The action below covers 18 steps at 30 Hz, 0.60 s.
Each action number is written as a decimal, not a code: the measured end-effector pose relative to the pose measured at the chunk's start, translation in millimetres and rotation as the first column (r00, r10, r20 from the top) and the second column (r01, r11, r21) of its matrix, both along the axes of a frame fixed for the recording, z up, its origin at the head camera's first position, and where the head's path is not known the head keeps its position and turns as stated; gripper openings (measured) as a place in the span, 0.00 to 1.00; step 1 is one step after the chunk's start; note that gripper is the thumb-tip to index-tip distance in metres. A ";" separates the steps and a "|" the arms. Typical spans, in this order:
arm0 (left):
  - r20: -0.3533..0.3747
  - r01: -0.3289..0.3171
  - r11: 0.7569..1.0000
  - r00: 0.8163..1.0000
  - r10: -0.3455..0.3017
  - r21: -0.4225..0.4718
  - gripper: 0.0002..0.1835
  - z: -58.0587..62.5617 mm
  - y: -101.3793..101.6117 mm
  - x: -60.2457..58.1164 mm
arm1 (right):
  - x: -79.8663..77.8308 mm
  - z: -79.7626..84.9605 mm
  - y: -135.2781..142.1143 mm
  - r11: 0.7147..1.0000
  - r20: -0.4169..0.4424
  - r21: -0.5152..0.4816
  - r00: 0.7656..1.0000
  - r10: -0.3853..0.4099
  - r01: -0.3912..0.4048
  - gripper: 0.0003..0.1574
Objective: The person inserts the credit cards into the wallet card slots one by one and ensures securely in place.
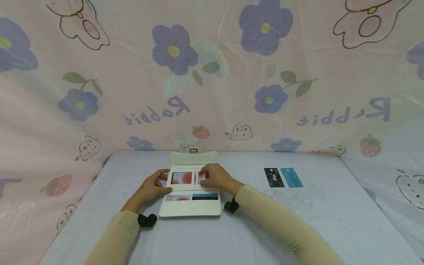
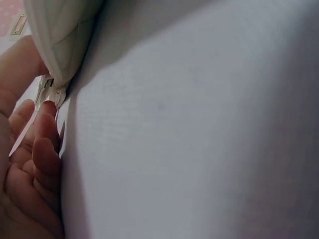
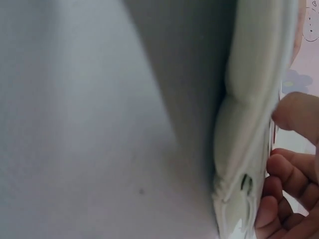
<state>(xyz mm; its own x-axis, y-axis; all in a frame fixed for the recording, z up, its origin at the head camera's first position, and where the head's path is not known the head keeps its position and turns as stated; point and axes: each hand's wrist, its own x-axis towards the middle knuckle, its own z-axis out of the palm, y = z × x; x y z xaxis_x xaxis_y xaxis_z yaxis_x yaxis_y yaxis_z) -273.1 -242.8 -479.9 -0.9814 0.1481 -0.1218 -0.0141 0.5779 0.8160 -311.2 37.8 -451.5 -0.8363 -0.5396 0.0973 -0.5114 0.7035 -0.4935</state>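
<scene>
Open white wallet (image 1: 190, 209) lies on table (image 1: 347, 209) btwn both hands. L hand (image 1: 150, 187) grip: thumb & fingers curled at wallet's L edge; R hand (image 1: 216, 176) grip: pinching red-and-white card (image 1: 200, 177) at wallet's R side. Black Vip card (image 1: 274, 177) & blue VIP card (image 1: 292, 177) lie R of wallet.

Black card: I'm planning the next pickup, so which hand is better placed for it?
Right, probably: the right hand is nearer the black card, which lies right of the wallet; the left hand touches its left edge.

booth-like space: printed cloth (image 1: 228, 82), table (image 1: 331, 209)
</scene>
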 end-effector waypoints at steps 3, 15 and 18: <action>-0.012 0.005 1.000 1.000 -0.005 0.001 0.44 0.3 0.0 0.2 | -1.1 0.8 0.6 1.000 0.014 -0.009 1.000 -0.008 0.008 0.22; -0.005 0.007 1.000 1.000 -0.007 0.010 0.44 -3.0 -2.2 -1.7 | -3.4 -5.1 7.7 1.000 -0.016 -0.021 1.000 0.020 -0.020 0.26; 0.001 0.001 1.000 1.000 -0.001 0.006 0.44 -4.1 -2.2 -1.1 | 0.2 -4.8 11.4 0.999 -0.037 -0.033 0.999 0.040 -0.041 0.28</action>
<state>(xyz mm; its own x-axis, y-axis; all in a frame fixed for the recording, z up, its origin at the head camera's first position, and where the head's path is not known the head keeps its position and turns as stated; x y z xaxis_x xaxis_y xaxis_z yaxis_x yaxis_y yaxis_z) -274.2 -245.0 -484.0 -0.9812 0.1497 -0.1216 -0.0141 0.5732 0.8193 -311.0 49.2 -456.3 -0.8096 -0.5686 0.1457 -0.5568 0.6652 -0.4976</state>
